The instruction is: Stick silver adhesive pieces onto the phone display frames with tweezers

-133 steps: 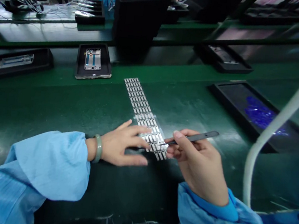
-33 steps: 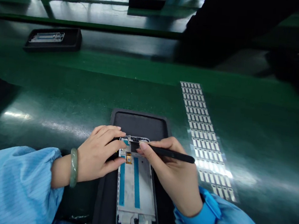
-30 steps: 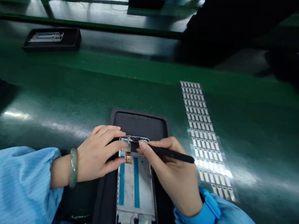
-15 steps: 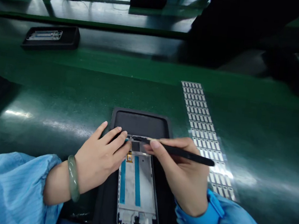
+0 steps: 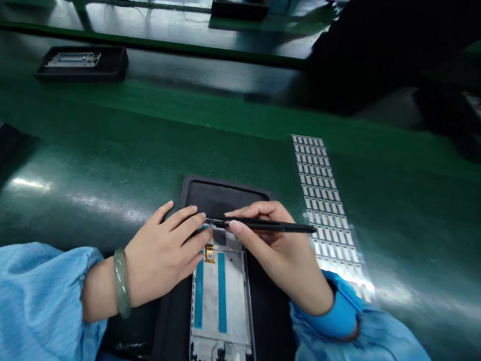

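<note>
Phone frame (image 5: pixel 233 307): silver-grey, inner face up, lying flat in black tray (image 5: pixel 173 335), lengthwise away from camera, far end angled slightly left. Two long blue strips (image 5: pixel 222 291), gold-coloured flex piece (image 5: pixel 210 254) between their upper ends, dark square patch (image 5: pixel 219 236) nearer the top, black details along near end. Upper left edge partly hidden under left hand (image 5: pixel 164 256). Tweezers (image 5: pixel 276 226): black, slim, about level across frame's top end, pinched in right hand (image 5: pixel 278 251); tip contact unclear.

Left hand (image 5: pixel 166 256) at upper end of phone frame (image 5: pixel 236 301), black tray (image 5: pixel 221 197) beneath, right hand (image 5: pixel 280 251) pinching slim black tool (image 5: pixel 276 226)
</note>
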### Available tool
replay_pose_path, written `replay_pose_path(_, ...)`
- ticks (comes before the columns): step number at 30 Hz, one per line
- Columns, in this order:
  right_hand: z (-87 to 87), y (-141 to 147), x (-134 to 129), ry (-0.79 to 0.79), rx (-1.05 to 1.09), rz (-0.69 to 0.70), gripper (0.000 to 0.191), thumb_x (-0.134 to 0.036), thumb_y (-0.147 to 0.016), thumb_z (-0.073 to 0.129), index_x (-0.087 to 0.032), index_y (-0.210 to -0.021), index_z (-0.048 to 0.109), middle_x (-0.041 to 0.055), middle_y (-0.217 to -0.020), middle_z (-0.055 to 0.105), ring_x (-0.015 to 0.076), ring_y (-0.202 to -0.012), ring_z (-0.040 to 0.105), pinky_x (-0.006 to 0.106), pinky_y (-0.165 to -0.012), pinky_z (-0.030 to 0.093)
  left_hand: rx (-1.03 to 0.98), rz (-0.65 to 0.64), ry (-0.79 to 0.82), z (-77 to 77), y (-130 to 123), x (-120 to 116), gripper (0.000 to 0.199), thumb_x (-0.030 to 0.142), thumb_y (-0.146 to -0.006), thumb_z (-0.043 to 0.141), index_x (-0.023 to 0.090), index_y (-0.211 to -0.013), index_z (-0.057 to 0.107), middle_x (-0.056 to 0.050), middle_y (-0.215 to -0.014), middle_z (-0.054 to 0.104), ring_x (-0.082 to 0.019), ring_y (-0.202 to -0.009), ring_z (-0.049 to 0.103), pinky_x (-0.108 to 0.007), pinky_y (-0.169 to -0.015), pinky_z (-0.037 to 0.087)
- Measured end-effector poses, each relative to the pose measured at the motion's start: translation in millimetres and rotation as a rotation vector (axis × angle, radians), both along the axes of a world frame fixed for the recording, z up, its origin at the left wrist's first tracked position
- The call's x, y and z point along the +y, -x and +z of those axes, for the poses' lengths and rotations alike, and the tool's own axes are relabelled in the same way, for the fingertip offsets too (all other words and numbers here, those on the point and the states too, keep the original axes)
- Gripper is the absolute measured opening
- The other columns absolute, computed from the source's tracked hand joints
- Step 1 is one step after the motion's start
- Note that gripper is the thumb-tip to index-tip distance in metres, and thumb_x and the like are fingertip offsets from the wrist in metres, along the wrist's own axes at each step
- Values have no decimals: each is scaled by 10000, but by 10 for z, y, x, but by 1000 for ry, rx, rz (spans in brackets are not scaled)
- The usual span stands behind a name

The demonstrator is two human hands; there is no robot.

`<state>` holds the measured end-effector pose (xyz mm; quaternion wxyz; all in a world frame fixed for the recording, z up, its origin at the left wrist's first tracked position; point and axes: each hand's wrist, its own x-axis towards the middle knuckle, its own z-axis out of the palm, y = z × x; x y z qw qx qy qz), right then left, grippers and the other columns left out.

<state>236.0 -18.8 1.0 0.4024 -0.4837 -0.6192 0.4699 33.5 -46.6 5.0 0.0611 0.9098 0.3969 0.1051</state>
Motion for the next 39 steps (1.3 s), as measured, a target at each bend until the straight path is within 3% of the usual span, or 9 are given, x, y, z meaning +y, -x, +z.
replay_pose_path(20,-17,-13,-10,-4,-25,29,164,-300,-812,635,-221,-879,507,46,-927,675,193,-885,655,341,-784,539,-14,7,8,-7,4,0,318,253,-905,500,175,-1213,499,-88,-1271,497,-266,-1231,405,-498,-1005,355)
replay_pose_path(30,-49,-9,-17,-66,-104,17,158,-307,-817,628,-224,-905,526,43,-931,664,195,-886,648,335,-771,535,-16,9,31,-8,5,-1,316,234,-923,429,169,-1227,490,-93,-1282,486,-265,-1238,381,-507,-997,353)
replay_pose_path(39,0,6,-34,-27,58,-65,159,-284,-811,638,-234,-877,503,29,-918,665,182,-849,657,294,-687,550,-40,2,47,-3,18,20,291,218,-929,412,180,-1203,500,-92,-1256,494,-259,-1226,387,-511,-1011,331)
